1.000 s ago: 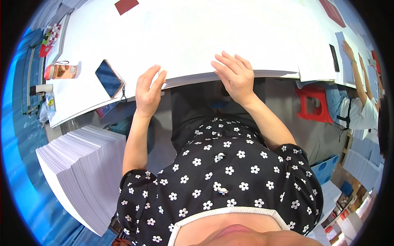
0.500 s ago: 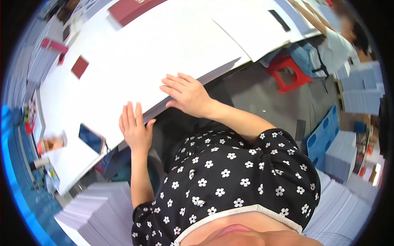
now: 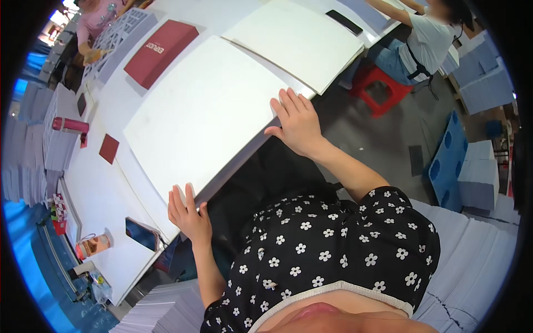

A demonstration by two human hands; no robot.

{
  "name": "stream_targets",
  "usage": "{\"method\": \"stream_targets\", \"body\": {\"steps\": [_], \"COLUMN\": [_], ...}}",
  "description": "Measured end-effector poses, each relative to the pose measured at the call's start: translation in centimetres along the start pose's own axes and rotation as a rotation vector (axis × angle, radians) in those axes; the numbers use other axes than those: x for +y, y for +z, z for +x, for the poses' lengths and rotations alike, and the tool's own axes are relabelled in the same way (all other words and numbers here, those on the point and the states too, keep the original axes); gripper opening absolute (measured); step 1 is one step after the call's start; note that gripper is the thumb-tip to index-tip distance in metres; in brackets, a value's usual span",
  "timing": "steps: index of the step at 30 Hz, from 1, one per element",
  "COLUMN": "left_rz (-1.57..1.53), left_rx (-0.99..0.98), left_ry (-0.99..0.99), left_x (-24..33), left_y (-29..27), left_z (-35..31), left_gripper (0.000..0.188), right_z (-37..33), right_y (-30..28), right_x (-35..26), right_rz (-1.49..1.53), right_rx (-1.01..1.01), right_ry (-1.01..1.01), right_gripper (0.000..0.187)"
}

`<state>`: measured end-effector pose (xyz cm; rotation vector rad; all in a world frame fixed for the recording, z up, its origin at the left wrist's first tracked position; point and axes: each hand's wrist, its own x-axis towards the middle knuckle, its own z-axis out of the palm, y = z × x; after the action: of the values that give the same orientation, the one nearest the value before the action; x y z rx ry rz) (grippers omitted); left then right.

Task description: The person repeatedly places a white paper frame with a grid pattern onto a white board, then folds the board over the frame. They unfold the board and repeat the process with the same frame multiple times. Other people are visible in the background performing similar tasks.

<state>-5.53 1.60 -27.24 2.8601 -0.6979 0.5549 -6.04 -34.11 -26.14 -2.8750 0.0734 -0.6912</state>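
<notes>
White surface [image 3: 105, 194] amid paper stacks [image 3: 166, 311]. At its near edge, large white panel [image 3: 205, 122], with left hand [image 3: 190, 216] and right hand [image 3: 298, 122] by its near corners, fingers lightly spread, pinching nothing; firmness of contact impossible to tell. Possible tilt or slide off the edge if pushed unevenly. Farther back, dark red box [image 3: 161, 54], closed, contents hidden; leftward, capped bottle [image 3: 94, 246], seemingly amber inside.

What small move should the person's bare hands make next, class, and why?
Probably a light, even press on the large white rectangular sheet: the bare left hand and bare right hand are open at its near edge, toward opposite ends.
</notes>
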Motion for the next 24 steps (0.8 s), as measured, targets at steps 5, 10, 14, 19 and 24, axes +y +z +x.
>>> {"method": "stream_targets", "body": {"steps": [5, 10, 14, 19, 24], "left_rz": [-0.019, -0.029, -0.034, -0.043, -0.102], "left_rx": [-0.013, -0.017, -0.017, 0.007, 0.001], "left_ry": [-0.013, -0.015, -0.024, -0.019, -0.051], "left_x": [0.1, 0.0, -0.1, -0.1, -0.8], "left_y": [-0.6, -0.7, -0.5, -0.5, -0.9], "left_z": [0.2, 0.3, 0.4, 0.3, 0.4], "left_gripper": [0.05, 0.05, 0.05, 0.051, 0.054], "right_z": [4.6, 13.0, 19.7, 25.2, 27.5], "right_y": [0.7, 5.2, 7.8, 12.8, 13.3], "right_x": [1.7, 2.1, 1.6, 1.8, 1.0], "right_rz": [0.091, 0.004, 0.0, -0.029, -0.098], "right_rx": [-0.038, -0.285, -0.436, -0.37, -0.425], "right_ry": [-0.065, -0.084, -0.046, -0.005, -0.021], "right_gripper": [0.051, 0.055, 0.06, 0.063, 0.067]}}
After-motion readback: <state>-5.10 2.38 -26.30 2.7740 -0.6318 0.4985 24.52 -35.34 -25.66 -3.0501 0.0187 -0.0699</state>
